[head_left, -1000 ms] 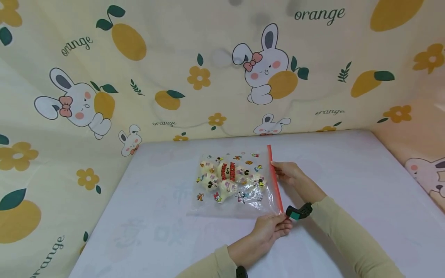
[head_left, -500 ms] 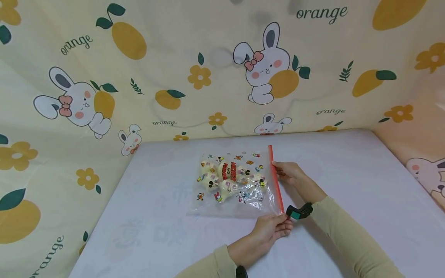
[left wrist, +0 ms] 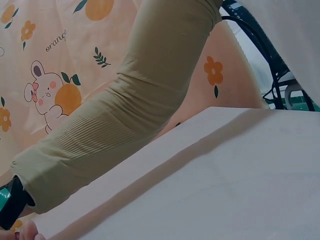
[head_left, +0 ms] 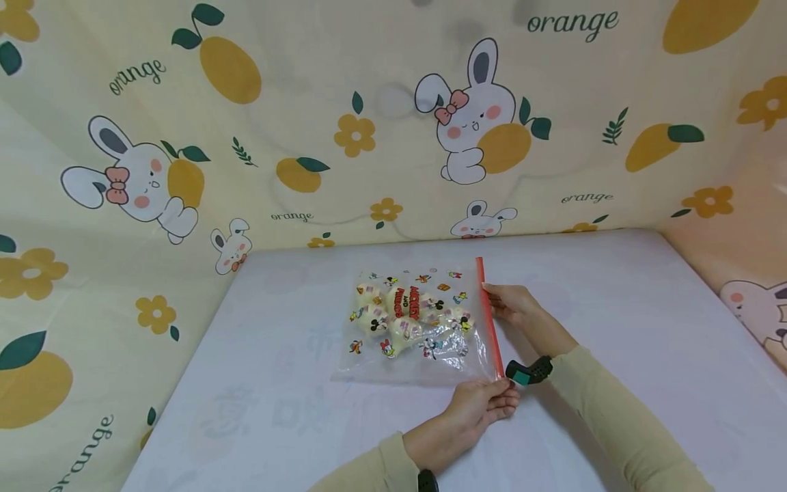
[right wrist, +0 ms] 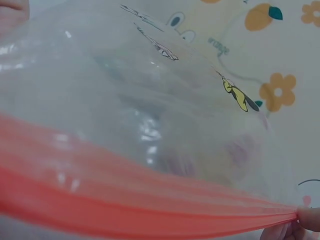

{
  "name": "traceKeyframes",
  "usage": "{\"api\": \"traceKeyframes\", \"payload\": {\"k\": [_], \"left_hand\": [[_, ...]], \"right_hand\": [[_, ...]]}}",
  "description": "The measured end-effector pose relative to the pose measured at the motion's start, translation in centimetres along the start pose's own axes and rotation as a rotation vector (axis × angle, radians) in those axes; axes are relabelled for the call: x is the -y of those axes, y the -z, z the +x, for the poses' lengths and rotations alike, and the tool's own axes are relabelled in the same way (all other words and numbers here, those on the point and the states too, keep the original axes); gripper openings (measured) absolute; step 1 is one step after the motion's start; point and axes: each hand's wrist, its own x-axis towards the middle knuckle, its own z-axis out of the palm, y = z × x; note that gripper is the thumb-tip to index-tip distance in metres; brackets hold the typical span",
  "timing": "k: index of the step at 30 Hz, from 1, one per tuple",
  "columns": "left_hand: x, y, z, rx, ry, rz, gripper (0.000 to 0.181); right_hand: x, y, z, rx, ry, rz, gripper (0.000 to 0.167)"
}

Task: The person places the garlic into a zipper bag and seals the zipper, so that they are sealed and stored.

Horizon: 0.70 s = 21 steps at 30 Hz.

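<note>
A clear zip bag (head_left: 381, 365) printed with cartoon figures and red lettering lies flat on the table. It holds several pale yellow, rounded things (head_left: 374, 320) whose kind I cannot tell. Along its right edge runs a red zip strip (head_left: 490, 328). My left hand (head_left: 470, 417) pinches the near corner of that strip between thumb and fingers. Farther up, my right hand (head_left: 516, 305) pinches the strip's upper part. The right wrist view has the red strip and the right fingertips (right wrist: 309, 219) close up. In the left wrist view, only some fingertips (left wrist: 30, 232) show at the lower left.
The table (head_left: 277, 424) has a pale cover with faint markings. A patterned cloth (head_left: 369, 68) with rabbits and oranges hangs behind it and at both sides. A black wrist strap (head_left: 530, 373) is on the right wrist. Dark cables (left wrist: 272, 75) show beyond the table in the left wrist view.
The head view has shifted very slightly. Both hands keep their places on the red strip, and the bag stays where it lay.
</note>
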Motion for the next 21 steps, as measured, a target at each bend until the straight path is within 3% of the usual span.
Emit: {"api": "traceKeyframes", "payload": {"k": [21], "left_hand": [[0.09, -0.07, 0.05, 0.005, -0.019, 0.016, 0.025]], "right_hand": [[0.47, -0.04, 0.29, 0.003, 0.001, 0.010, 0.046]]}}
